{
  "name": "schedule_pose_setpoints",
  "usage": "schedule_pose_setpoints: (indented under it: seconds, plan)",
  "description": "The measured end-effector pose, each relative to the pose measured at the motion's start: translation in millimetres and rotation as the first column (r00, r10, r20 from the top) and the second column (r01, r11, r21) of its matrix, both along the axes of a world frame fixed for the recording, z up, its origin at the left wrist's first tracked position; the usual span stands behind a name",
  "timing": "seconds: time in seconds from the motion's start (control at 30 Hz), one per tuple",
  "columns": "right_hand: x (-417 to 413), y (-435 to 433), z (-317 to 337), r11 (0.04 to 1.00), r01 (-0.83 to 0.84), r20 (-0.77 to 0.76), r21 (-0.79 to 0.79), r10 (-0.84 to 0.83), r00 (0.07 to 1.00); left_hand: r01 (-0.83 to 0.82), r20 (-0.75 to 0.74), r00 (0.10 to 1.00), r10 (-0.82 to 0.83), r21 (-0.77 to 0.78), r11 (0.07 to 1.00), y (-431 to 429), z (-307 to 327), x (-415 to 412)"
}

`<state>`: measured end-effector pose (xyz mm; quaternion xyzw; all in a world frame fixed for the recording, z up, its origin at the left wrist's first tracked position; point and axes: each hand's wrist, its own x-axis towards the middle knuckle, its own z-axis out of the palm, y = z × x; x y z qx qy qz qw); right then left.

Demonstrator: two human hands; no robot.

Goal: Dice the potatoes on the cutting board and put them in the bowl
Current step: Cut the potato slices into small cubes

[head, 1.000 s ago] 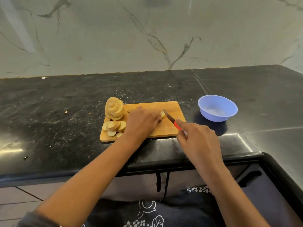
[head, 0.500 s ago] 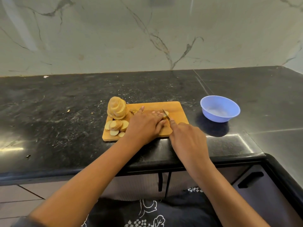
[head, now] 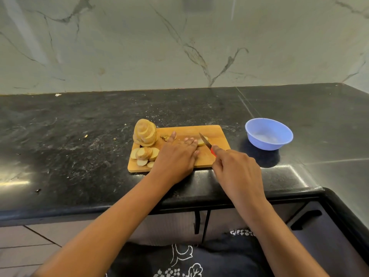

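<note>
A wooden cutting board (head: 216,136) lies on the black counter. At its left end stands a stack of potato slices (head: 145,132), with looser slices (head: 144,153) in front of it. My left hand (head: 176,156) lies over the board's middle, fingertips pressing a potato piece (head: 202,142). My right hand (head: 234,169) grips the red handle of a small knife (head: 205,141), whose blade rests across that piece. The blue bowl (head: 268,133) sits to the right of the board, with no potato in it.
The black stone counter (head: 79,146) reaches back to a marble wall. Its front edge runs just below the board, and it turns a corner at the right. Cabinet doors with dark handles (head: 197,221) are underneath. Small crumbs dot the counter at the left.
My right hand has drawn back to the right, so the knife's red handle shows again. The blade stays on the potato piece under my left fingertips.
</note>
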<state>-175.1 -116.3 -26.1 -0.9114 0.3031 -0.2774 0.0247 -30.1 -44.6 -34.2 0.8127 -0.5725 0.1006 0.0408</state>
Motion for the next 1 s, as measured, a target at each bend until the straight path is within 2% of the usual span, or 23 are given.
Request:
schedule_pose_setpoints:
  seconds: [0.1, 0.2, 0.33, 0.47, 0.7, 0.77, 1.0]
  plan:
    - [-3, 7, 1, 0.999, -0.001, -0.002, -0.037, 0.001, 1.000, 0.008, -0.013, 1.000, -0.008, 0.000, 1.000, -2, 0, 2]
    - [-4, 9, 10, 1.000, -0.025, -0.034, 0.009, 0.025, 0.999, 0.017, -0.016, 1.000, -0.017, 0.002, 1.000, -2, 0, 3]
    - [11, 9, 4, 0.999, -0.006, -0.163, -0.049, -0.002, 0.987, 0.020, 0.002, 1.000, -0.020, 0.004, 1.000, -2, 1, 2]
    - [11, 13, -4, 0.998, 0.000, -0.210, -0.057, -0.012, 0.978, 0.016, 0.017, 1.000, -0.016, 0.008, 1.000, -3, 1, 2]
    - [-2, 11, -5, 0.994, 0.016, -0.128, -0.104, -0.029, 0.991, 0.027, 0.014, 1.000, -0.027, -0.012, 1.000, 1, 0, 1]
    - [2, 9, 0, 0.996, 0.018, -0.148, -0.089, -0.031, 0.988, 0.031, -0.002, 1.000, -0.031, -0.011, 0.999, 2, 0, 1]
    - [2, 9, 9, 0.999, 0.028, -0.001, 0.019, -0.028, 1.000, -0.015, 0.010, 1.000, 0.015, -0.024, 1.000, 5, -1, 1]
